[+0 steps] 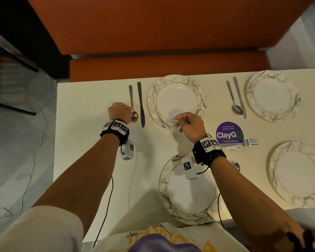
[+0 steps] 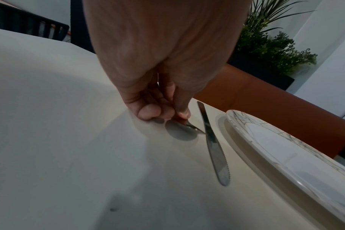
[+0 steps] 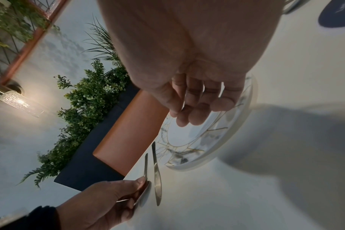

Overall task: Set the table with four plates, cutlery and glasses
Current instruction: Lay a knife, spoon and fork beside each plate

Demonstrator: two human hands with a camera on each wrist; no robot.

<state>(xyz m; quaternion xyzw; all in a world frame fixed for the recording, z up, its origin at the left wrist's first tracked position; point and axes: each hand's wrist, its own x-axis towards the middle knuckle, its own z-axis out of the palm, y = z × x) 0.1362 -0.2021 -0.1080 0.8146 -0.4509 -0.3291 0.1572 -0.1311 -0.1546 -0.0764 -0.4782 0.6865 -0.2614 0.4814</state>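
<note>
- 4 plates lay on the bench (image 1: 91, 99); taking the far-left plate (image 1: 176, 100) as landmark, a knife (image 1: 140, 104) lay just left of it and a spoon (image 1: 132, 104) just left of the knife.
- Left hand (image 1: 119, 112) pinched the spoon near its bowl, the bowl resting on the bench.
- Spoon's long axis ran parallel to the knife, handle pointing away from the person, bowl nearest the left hand.
- Right hand (image 1: 188, 123) hovered over the near rim of that plate, fingers loosely curled, holding nothing.
- A fork (image 1: 247, 142) lay well right of the plate, beside a purple sticker (image 1: 229, 132); the right hand looked nearer to it.
- No glasses could be made out clearly.
</note>
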